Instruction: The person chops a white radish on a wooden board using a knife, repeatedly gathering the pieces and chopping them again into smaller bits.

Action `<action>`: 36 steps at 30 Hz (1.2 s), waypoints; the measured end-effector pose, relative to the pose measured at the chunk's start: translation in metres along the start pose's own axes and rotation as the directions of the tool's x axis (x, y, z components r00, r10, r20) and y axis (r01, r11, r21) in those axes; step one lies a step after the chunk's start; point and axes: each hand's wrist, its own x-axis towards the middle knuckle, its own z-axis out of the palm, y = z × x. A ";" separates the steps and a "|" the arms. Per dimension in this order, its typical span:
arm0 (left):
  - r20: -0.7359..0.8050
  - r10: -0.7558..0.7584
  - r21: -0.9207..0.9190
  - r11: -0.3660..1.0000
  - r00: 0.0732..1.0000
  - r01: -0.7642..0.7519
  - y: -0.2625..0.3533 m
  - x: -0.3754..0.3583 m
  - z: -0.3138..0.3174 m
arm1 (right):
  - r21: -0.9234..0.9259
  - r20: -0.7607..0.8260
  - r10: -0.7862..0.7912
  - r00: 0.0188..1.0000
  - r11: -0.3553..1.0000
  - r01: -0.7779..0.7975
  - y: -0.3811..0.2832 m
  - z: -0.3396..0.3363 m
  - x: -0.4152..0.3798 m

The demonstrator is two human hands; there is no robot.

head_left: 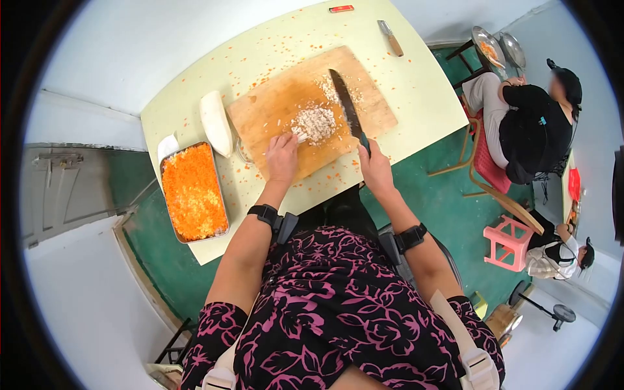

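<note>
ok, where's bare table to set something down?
Best: the table right of the cutting board, nearer than the small knife. Smaller gap: far side, between the small knife and red item. Crowded: left end, with tray and white radish; mid-board, with chopped pile, left hand, and large knife in right hand.

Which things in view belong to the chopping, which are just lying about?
In use: long knife in right hand; cutting board; pale chopped pile by left hand.
Probably also: white vegetable, orange bits.

Lying about, apparently: wooden-handled tool, red item, pink stool.
</note>
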 end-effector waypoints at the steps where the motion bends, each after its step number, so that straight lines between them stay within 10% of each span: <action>1: 0.001 0.002 -0.006 1.000 1.000 -0.002 -0.001 0.000 0.001 | 0.036 -0.024 0.035 0.999 0.999 -0.034 0.002 -0.003 -0.004; 4: 0.008 -0.002 -0.022 1.000 1.000 0.003 -0.002 0.000 0.002 | 0.142 0.061 0.197 0.979 0.969 -0.204 0.012 -0.001 -0.020; 36: 0.054 -0.002 -0.006 1.000 0.999 0.002 0.001 0.003 -0.005 | -0.104 0.015 -0.026 1.000 0.994 0.028 0.005 0.009 -0.018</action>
